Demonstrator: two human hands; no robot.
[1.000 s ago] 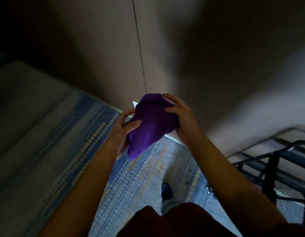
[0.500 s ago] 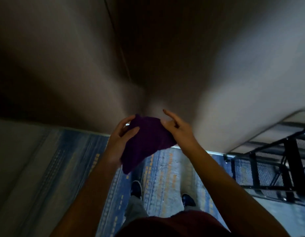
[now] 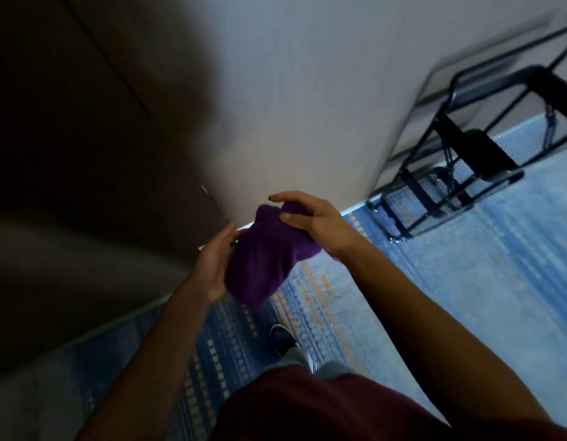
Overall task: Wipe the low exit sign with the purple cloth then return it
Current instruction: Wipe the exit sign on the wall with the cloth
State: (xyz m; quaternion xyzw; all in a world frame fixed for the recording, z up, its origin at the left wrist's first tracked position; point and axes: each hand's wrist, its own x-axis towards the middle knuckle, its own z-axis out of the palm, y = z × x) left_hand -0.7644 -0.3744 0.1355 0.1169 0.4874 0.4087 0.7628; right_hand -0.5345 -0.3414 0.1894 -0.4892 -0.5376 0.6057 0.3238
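Since half a second ago your view swings right; your two hands, left hand [image 3: 212,265] and right hand [image 3: 314,222], both grip one purple cloth [image 3: 266,262] above one shoe [image 3: 283,340].

This looks like a dim corridor in a hotel or office building: patterned blue carpet [image 3: 466,281] with rows of orange dashes runs along a plain panelled wall [image 3: 291,106], and a black metal mesh cart [image 3: 460,173] stands against the wall.
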